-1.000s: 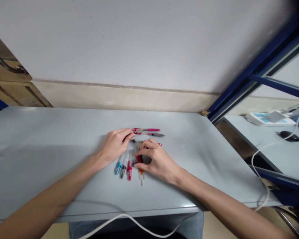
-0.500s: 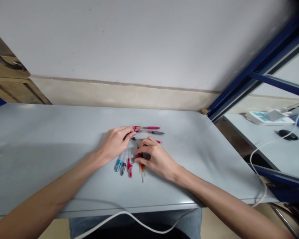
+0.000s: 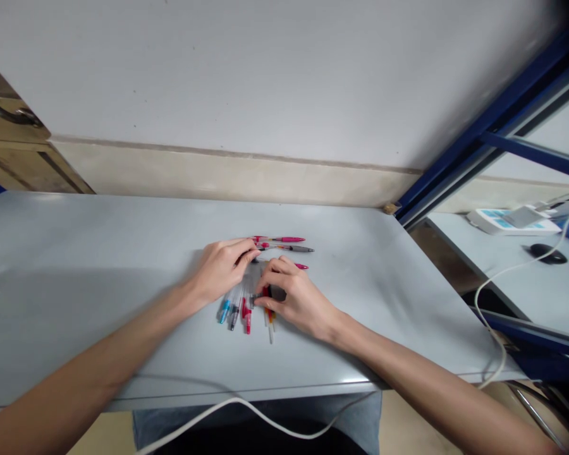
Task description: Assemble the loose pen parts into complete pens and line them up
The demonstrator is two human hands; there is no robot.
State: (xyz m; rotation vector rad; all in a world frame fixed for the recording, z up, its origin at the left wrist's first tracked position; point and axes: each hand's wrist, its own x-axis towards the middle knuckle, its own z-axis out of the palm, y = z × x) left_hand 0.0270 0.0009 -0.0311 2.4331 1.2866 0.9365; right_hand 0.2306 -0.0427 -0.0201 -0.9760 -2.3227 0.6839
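Note:
My left hand (image 3: 228, 262) is closed in a pinch on a thin dark pen part at the left end of the pens. My right hand (image 3: 284, 287) has thumb and fingers curled together over the clear barrels; a small piece at its fingertips is too blurred to name. Behind the hands lie a pink pen (image 3: 291, 239) and a grey pen (image 3: 301, 249). Nearer the front edge are clear barrels with a blue end (image 3: 224, 311), a dark end (image 3: 234, 317) and a red end (image 3: 247, 320). Thin refills (image 3: 270, 325) stick out below my right hand.
The pens lie on a grey table (image 3: 99, 253) against a wall. A white cable (image 3: 237, 400) crosses the front edge. On a second surface at the right are a black mouse (image 3: 547, 254) and a white device (image 3: 512, 221). A blue metal frame (image 3: 448, 139) stands between the surfaces.
My right fingertips have shifted slightly over the clear barrels. My left hand keeps its pinch. The whole view has moved a little.

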